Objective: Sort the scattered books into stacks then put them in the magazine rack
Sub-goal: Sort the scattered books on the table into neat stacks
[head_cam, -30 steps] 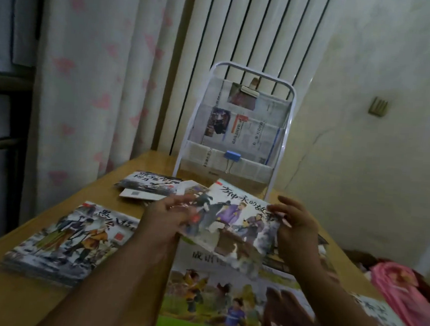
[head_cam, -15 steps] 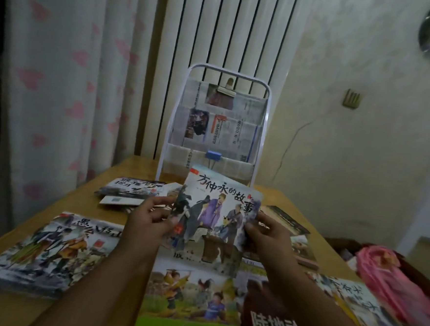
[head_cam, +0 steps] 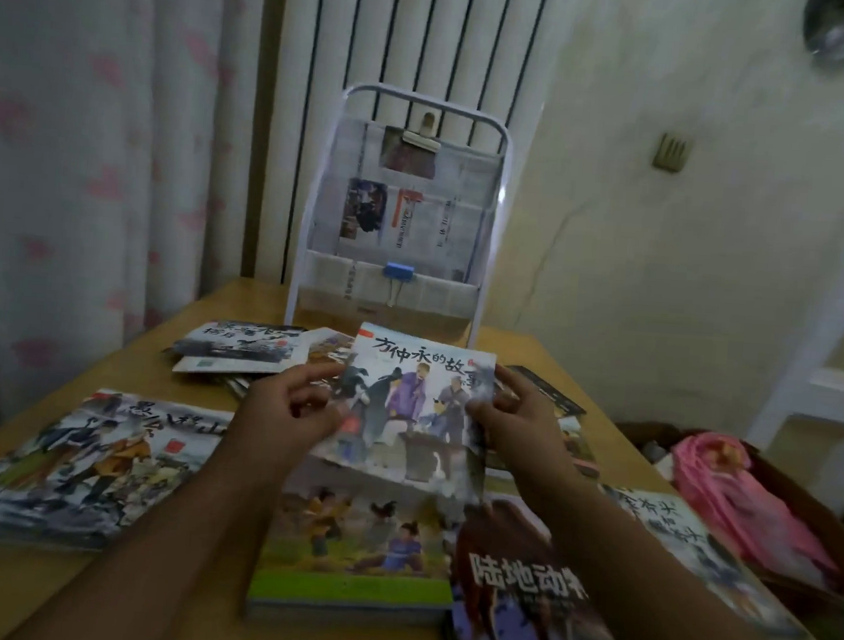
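Both hands hold one thin picture book (head_cam: pixel 417 399) with black Chinese title lettering, tilted above the table. My left hand (head_cam: pixel 289 410) grips its left edge and my right hand (head_cam: pixel 515 421) its right edge. Under it lies a stack topped by a green-edged book (head_cam: pixel 354 540), with a brown animal book (head_cam: pixel 526 592) to its right. A large book (head_cam: pixel 85 461) lies at the left, and a small pile (head_cam: pixel 238 347) sits further back. The white magazine rack (head_cam: pixel 402 218) stands upright at the table's far edge, lined with newspaper.
The wooden table (head_cam: pixel 17 586) carries more books at the right edge (head_cam: pixel 684 543) and behind my right hand (head_cam: pixel 549 393). A pink bag (head_cam: pixel 747 497) lies in a box to the right. Curtains and a radiator stand behind the rack.
The held book has turned from tilted to straight, title facing me. My right hand slid from its top right corner down to its right edge. The view shifted to the right.
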